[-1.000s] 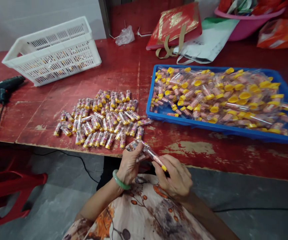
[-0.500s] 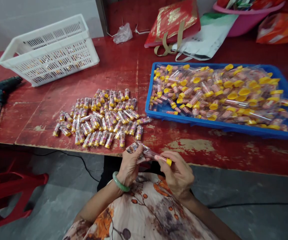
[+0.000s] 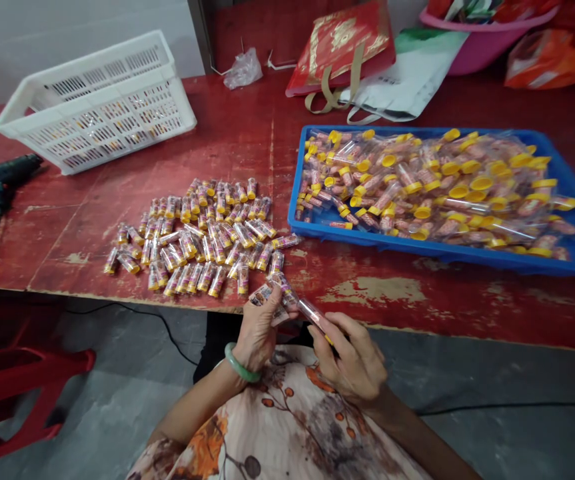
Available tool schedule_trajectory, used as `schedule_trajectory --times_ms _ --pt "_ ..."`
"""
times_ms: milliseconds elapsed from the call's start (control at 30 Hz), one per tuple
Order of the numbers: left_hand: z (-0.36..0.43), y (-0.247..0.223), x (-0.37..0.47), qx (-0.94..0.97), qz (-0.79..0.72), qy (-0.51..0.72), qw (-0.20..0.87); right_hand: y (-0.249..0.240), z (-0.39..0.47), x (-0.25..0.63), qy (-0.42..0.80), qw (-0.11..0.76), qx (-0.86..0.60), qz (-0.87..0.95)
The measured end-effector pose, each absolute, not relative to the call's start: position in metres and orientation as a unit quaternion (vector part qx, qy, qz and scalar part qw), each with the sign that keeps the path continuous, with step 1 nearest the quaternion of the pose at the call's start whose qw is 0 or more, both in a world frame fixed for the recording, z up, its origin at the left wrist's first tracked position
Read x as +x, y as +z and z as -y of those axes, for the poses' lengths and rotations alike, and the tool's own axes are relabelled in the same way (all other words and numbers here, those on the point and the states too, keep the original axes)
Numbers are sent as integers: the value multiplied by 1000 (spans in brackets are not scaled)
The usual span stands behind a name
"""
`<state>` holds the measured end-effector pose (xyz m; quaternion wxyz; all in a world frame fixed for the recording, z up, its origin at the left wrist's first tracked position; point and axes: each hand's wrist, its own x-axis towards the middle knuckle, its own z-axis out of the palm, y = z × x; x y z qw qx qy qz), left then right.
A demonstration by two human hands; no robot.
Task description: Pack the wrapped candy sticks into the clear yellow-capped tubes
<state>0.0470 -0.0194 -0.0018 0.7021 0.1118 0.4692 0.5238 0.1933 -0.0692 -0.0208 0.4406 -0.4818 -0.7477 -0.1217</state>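
Note:
My left hand [image 3: 260,327], with a green bangle at the wrist, pinches a stack of printed film sleeves [image 3: 267,300] at the table's front edge. My right hand [image 3: 352,357] is closed round the yellow-capped end of a clear tube [image 3: 312,312], whose far end reaches the film in my left hand. The tube slants up to the left. Left of centre on the table lies a group of wrapped small tubes [image 3: 210,247] with yellow caps. A blue tray [image 3: 407,252] at the right holds a heap of unwrapped yellow-capped tubes [image 3: 417,180].
A white slotted crate [image 3: 102,120] stands at the back left, and a heat gun [image 3: 4,177] with a cord lies at the left edge. Red and white bags [image 3: 342,50] and a pink basin [image 3: 482,47] are at the back right. A red stool [image 3: 27,380] stands lower left.
The tube in my right hand has moved up and left against the film, and more of its clear body shows. My right fingers have shifted to its capped end.

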Motion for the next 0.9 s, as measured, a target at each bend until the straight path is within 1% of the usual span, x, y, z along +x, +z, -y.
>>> schedule_trajectory --times_ms 133,200,267,400,567,767,833,900 --pt "20 -1 48 111 -465 525 704 -16 68 195 -172 412 -449 774" --pt "19 0 47 107 -473 515 706 -14 67 196 -173 407 -451 775" --pt "17 0 46 95 -481 512 705 -12 68 196 -136 437 -479 749" --pt "13 -3 43 61 -487 509 707 -7 70 195 -24 533 -512 673" --pt "13 -4 45 38 -471 493 731 -1 71 194 22 573 -516 636" --pt "17 4 52 8 -478 480 736 3 74 195 25 570 -496 654" --pt "17 6 53 5 -474 478 740 2 76 195 17 557 -488 672" --pt "17 9 54 4 -470 477 742 0 77 196 -18 530 -485 695"
